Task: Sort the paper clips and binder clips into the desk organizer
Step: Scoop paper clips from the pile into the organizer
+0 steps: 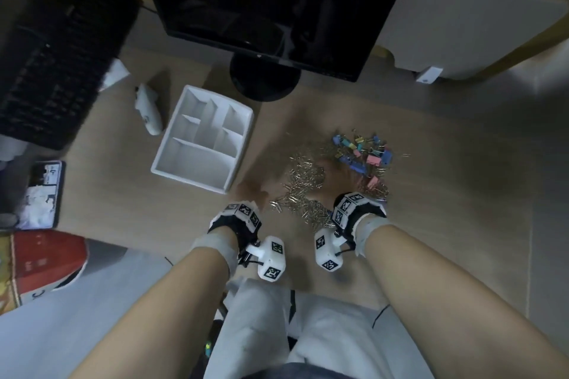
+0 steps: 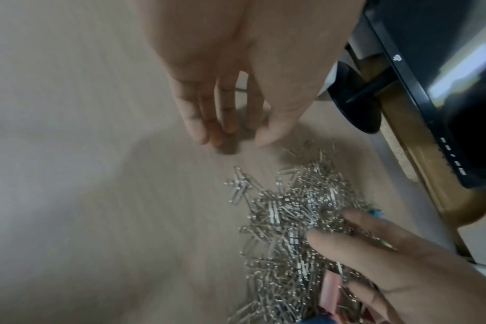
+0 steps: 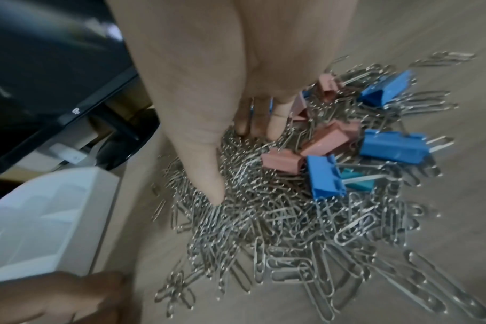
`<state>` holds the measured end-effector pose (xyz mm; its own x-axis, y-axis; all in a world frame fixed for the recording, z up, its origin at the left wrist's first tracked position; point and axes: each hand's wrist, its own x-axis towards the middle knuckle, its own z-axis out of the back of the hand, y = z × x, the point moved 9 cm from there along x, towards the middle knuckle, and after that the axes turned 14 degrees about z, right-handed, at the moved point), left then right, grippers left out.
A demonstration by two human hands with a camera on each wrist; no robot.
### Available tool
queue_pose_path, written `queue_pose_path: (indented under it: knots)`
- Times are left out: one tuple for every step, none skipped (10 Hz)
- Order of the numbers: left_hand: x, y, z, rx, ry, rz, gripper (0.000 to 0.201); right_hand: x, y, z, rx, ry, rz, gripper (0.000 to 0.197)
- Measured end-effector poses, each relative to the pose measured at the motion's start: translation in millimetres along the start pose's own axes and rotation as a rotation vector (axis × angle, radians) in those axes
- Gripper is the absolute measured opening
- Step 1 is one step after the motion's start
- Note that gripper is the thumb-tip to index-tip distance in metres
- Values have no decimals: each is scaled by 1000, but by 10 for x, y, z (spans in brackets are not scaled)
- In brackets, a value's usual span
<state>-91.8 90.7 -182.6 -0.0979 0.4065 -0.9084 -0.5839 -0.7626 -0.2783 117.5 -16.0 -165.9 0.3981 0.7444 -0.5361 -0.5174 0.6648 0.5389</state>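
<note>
A white desk organizer [image 1: 187, 179] with several empty compartments lies left of centre on the wooden desk; it also shows in the right wrist view as the organizer [image 3: 42, 219]. To its right spreads a heap of silver paper clips [image 1: 304, 191], with coloured binder clips [image 1: 365, 149] at the heap's far right. My right hand [image 3: 244, 168] reaches into the paper clips [image 3: 278, 219], thumb and fingertips pressed into them and apart, beside pink and blue binder clips [image 3: 391, 148]. My left hand [image 2: 233, 140] hovers over bare desk just left of the paper clips [image 2: 300, 208], fingers straight, holding nothing.
A black monitor [image 1: 271, 3] on a round stand [image 1: 264, 77] rises behind the heap. A black keyboard [image 1: 52, 55] and a white mouse [image 1: 149, 111] lie far left, a phone [image 1: 43, 194] at the left edge. A white box [image 1: 462, 24] stands back right.
</note>
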Motion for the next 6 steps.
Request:
queue_pose_path:
  knots:
    - [66, 154, -95, 326, -22, -94, 31, 55, 107, -142, -143, 89, 89, 98]
    - [57, 197, -307, 138, 13, -102, 27, 61, 190, -230, -253, 104, 202, 102]
    - [-75, 79, -525, 91, 91, -166, 25, 47, 157, -213, -235, 92, 242, 101]
    - [-103, -5, -491, 28, 92, -139, 24, 67, 129, -108, -214, 79, 242, 104]
    - [28, 77, -45, -21, -33, -18, 34, 113, 250, -110, -275, 116, 256, 112]
    - [382, 325, 564, -218, -217, 112, 79, 180, 452, -188, -357, 133, 269, 125]
